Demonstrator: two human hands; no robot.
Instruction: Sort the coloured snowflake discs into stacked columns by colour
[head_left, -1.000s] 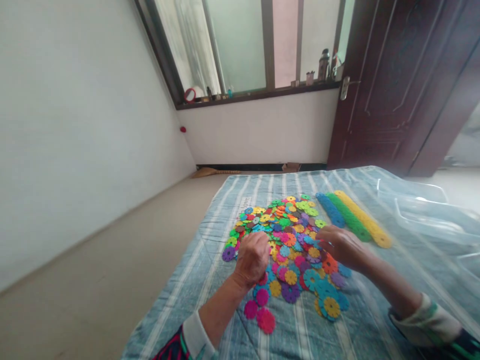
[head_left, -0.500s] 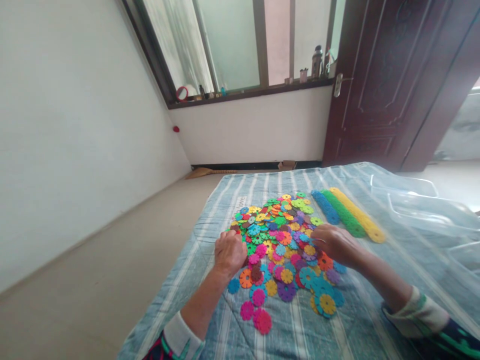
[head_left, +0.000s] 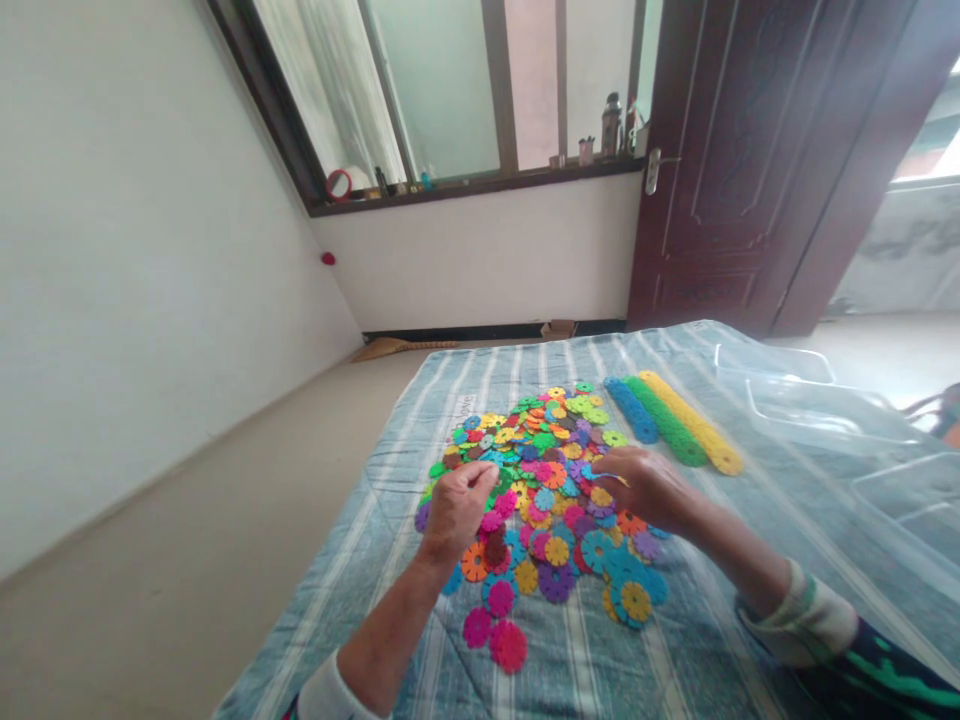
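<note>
Slotted plastic building discs (head_left: 556,552) in many colours lie heaped on a striped blue bedspread (head_left: 420,660). Over the left part of the heap my left hand (head_left: 459,505) is closed, thumb against the curled fingers; what it holds, if anything, is hidden. My right hand (head_left: 641,487) bends over the heap's right side, its fingers pinched on thin discs seen edge-on, blue and yellow. Beyond it lie three straight rows of discs: a blue row (head_left: 631,412), a green row (head_left: 666,420) and a yellow row (head_left: 691,424).
Clear plastic bins (head_left: 825,410) stand to the right on the bedspread. A label reading "love" (head_left: 465,408) shows at the heap's far left. Beyond the bed are a dark red door (head_left: 720,170), a window sill with small items, and a broom (head_left: 382,348) on the floor.
My left hand has lifted slightly from the heap's left edge, its thumb now showing on top. Thin discs now show in my right fingers. The whole view has shifted a little.
</note>
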